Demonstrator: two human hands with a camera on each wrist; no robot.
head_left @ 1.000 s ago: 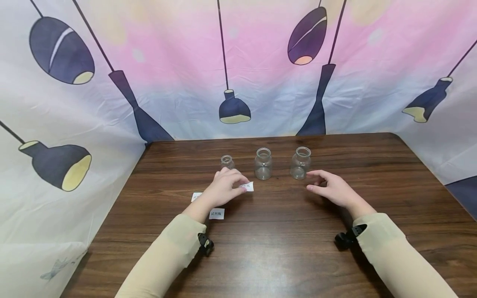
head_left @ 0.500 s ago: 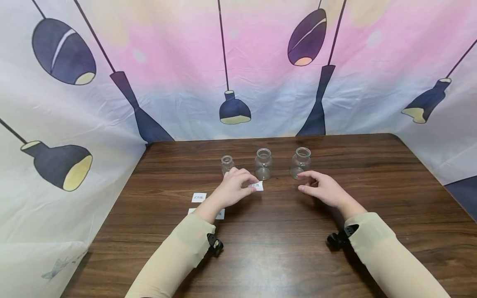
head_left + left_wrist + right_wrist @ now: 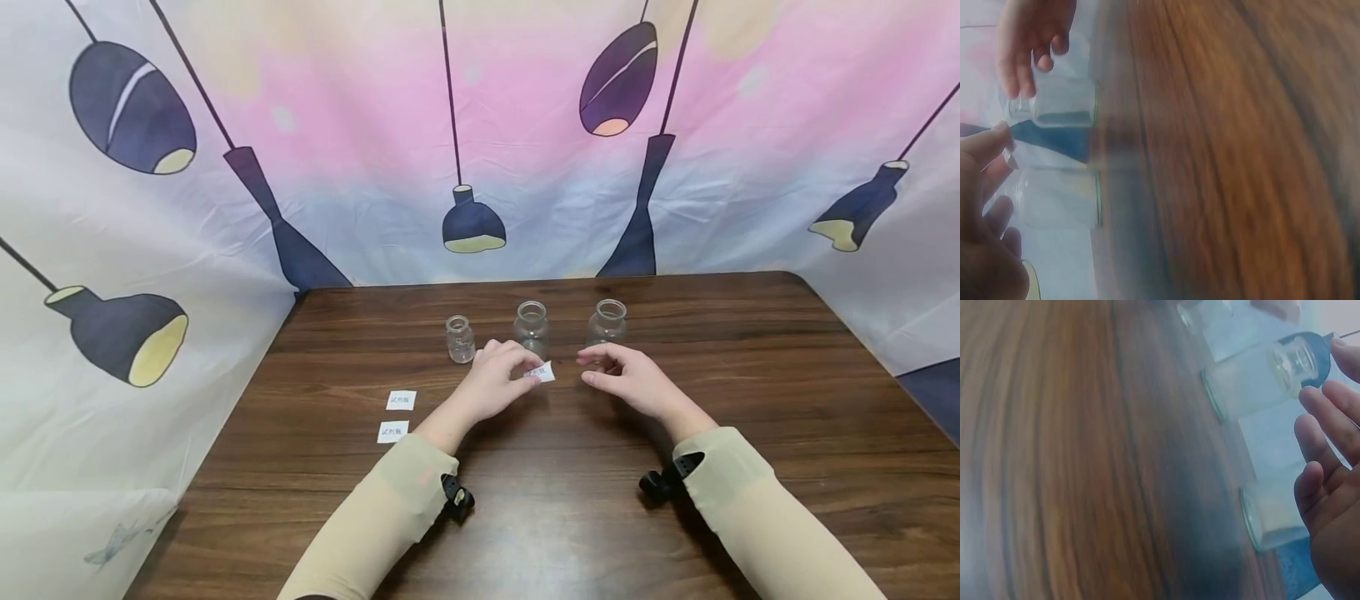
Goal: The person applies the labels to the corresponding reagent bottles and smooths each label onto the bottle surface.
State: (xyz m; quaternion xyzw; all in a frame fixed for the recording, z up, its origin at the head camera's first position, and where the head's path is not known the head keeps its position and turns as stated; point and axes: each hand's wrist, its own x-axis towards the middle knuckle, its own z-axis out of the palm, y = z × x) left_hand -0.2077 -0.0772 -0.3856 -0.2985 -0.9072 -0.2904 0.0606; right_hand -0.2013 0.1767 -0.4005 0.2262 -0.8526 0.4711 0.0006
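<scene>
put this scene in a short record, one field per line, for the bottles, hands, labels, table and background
bottles: small left bottle, larger middle bottle and right bottle; clear glass, uncapped, upright in a row
left hand: pinches a white paper label
right hand: holds nothing, fingers loosely bent, in front of the right bottle
loose labels: far label and near label, left of the hands
table: dark wood grain
background: lamp-print cloth

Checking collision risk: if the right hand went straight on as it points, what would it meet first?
Probably the right hand would meet the paper label pinched by the left hand. The middle jar stands close to that line in the head view, though, and depth is unclear.
</scene>
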